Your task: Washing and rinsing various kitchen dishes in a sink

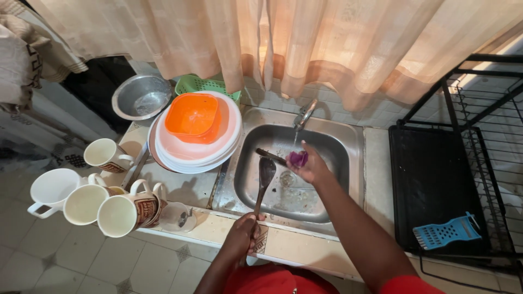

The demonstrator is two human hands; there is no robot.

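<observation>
My left hand (243,235) grips the handle of a long dark wooden spoon (265,175) at the sink's front edge, its bowl pointing out over the steel sink (339,148). My right hand (311,166) reaches into the sink under the tap (304,114) and holds a purple scrubber (297,158) close to the spoon's bowl. Water runs from the tap. A dark-handled utensil (270,157) lies in the sink just left of the scrubber.
Left of the sink stand stacked pale plates (195,155) with an orange bowl (192,115), a steel bowl (141,97), a green basket (202,85) and several mugs (90,198). A black dish rack (436,185) with a blue grater (447,231) stands on the right. Curtains hang above.
</observation>
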